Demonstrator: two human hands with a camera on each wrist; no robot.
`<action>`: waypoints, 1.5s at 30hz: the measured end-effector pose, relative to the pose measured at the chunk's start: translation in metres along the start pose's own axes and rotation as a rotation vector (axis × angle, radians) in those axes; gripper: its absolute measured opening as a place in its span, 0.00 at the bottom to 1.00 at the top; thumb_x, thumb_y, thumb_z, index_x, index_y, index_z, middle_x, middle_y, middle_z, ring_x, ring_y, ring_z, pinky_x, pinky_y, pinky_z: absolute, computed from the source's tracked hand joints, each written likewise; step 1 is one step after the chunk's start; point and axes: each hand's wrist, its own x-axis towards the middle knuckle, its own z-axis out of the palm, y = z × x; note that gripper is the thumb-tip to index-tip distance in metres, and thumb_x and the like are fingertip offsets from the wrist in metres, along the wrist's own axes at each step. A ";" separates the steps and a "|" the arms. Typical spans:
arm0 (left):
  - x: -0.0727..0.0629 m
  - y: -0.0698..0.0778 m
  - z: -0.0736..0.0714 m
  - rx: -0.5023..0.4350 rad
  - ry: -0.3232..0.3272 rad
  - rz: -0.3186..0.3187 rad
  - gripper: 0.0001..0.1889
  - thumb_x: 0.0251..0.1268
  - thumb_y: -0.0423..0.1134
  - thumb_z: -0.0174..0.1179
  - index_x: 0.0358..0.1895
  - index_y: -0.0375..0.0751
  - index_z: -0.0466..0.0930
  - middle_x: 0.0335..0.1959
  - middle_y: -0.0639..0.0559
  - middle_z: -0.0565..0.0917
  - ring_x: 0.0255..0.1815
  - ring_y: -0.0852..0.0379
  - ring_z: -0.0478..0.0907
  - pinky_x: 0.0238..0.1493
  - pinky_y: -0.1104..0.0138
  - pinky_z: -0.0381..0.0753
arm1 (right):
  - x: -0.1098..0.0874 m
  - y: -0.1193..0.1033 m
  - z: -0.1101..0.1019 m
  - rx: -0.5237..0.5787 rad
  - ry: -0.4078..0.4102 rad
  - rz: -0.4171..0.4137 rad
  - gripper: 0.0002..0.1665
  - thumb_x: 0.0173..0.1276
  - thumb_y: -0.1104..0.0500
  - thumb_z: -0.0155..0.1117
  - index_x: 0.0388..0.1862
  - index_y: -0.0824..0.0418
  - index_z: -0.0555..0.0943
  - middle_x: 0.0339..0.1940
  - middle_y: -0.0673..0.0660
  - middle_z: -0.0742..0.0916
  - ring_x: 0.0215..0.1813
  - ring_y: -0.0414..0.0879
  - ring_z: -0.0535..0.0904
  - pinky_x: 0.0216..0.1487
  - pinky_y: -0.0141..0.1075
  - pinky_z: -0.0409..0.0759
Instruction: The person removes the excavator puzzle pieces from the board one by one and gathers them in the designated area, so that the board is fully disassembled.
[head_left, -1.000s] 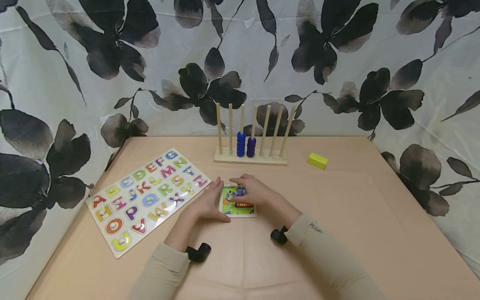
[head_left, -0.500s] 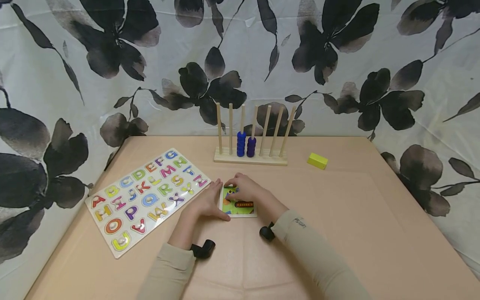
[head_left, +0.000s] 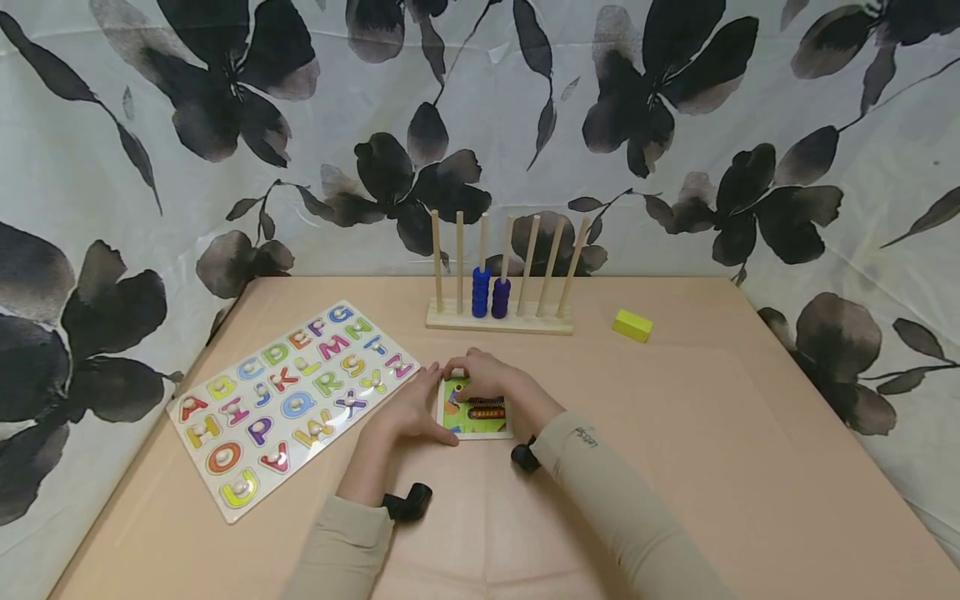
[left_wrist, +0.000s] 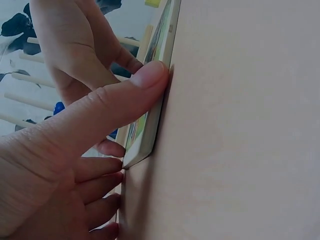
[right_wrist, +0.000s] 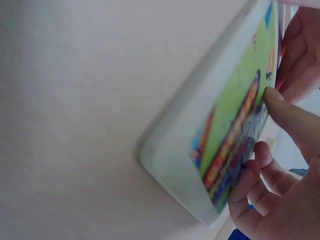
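Note:
A small white-edged picture board (head_left: 477, 427) with a green picture lies on the table; an orange-brown striped shape crosses it. My left hand (head_left: 408, 411) grips its left side, the thumb along the near edge and the fingers at the left edge. In the left wrist view, the thumb (left_wrist: 149, 75) presses the board's rim (left_wrist: 142, 152). My right hand (head_left: 487, 377) reaches over the upper part of the picture and covers some of it. In the right wrist view, its thumb and fingertips (right_wrist: 243, 182) touch the picture face; whether they pinch a piece is hidden.
A white alphabet board (head_left: 292, 408) with knobbed letters lies left, close to the left hand. Behind stands a wooden peg rack (head_left: 498, 323) with blue beads (head_left: 481, 292) and purple beads (head_left: 501, 298). A yellow block (head_left: 632, 325) sits right. A floral cloth (head_left: 525, 150) hangs behind the table.
My right hand has shifted left over the picture board, covering the blue vehicle seen earlier and baring more of the striped shape. My left hand stays at the board's left side.

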 end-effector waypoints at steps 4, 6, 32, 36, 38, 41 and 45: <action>-0.001 0.000 0.000 -0.009 0.002 -0.013 0.60 0.29 0.48 0.78 0.70 0.34 0.51 0.71 0.37 0.51 0.70 0.41 0.48 0.67 0.52 0.52 | 0.002 0.000 -0.003 -0.020 -0.005 -0.012 0.20 0.58 0.58 0.67 0.51 0.50 0.78 0.41 0.55 0.75 0.41 0.45 0.69 0.44 0.36 0.72; 0.000 0.000 0.000 -0.017 0.004 -0.021 0.59 0.30 0.48 0.78 0.70 0.35 0.52 0.71 0.37 0.51 0.70 0.41 0.48 0.67 0.51 0.52 | 0.003 0.001 -0.003 -0.036 -0.003 -0.019 0.20 0.57 0.58 0.68 0.51 0.50 0.79 0.40 0.54 0.76 0.40 0.44 0.69 0.44 0.34 0.71; 0.001 0.001 0.002 0.011 -0.016 -0.008 0.61 0.31 0.49 0.77 0.70 0.31 0.48 0.71 0.36 0.49 0.71 0.41 0.43 0.69 0.53 0.49 | 0.012 -0.006 -0.008 -0.020 -0.075 -0.011 0.20 0.53 0.65 0.70 0.43 0.58 0.73 0.42 0.57 0.74 0.42 0.46 0.69 0.46 0.36 0.72; 0.002 0.001 0.003 0.011 -0.011 -0.005 0.61 0.30 0.50 0.77 0.70 0.31 0.48 0.71 0.36 0.49 0.71 0.41 0.44 0.68 0.53 0.49 | 0.012 -0.007 -0.008 -0.027 -0.074 -0.015 0.19 0.53 0.66 0.70 0.42 0.59 0.73 0.40 0.56 0.75 0.41 0.45 0.69 0.45 0.35 0.72; 0.002 0.000 0.003 0.010 -0.009 -0.006 0.61 0.30 0.50 0.77 0.70 0.31 0.48 0.71 0.36 0.49 0.71 0.41 0.43 0.68 0.53 0.49 | 0.013 -0.007 -0.008 -0.019 -0.064 -0.019 0.19 0.52 0.66 0.70 0.41 0.59 0.73 0.40 0.56 0.76 0.41 0.45 0.69 0.46 0.35 0.73; 0.002 -0.001 0.003 -0.001 -0.007 -0.007 0.61 0.30 0.49 0.77 0.70 0.32 0.48 0.71 0.36 0.49 0.71 0.40 0.43 0.68 0.52 0.49 | 0.013 -0.004 -0.006 0.036 -0.044 -0.016 0.19 0.52 0.67 0.70 0.41 0.59 0.74 0.40 0.55 0.77 0.41 0.45 0.70 0.48 0.36 0.73; 0.001 -0.001 0.003 -0.006 -0.009 -0.013 0.61 0.30 0.49 0.77 0.70 0.31 0.48 0.71 0.37 0.49 0.71 0.40 0.43 0.69 0.52 0.48 | 0.013 0.002 -0.003 0.147 -0.002 -0.016 0.20 0.50 0.68 0.71 0.42 0.58 0.75 0.39 0.55 0.78 0.40 0.45 0.71 0.47 0.35 0.73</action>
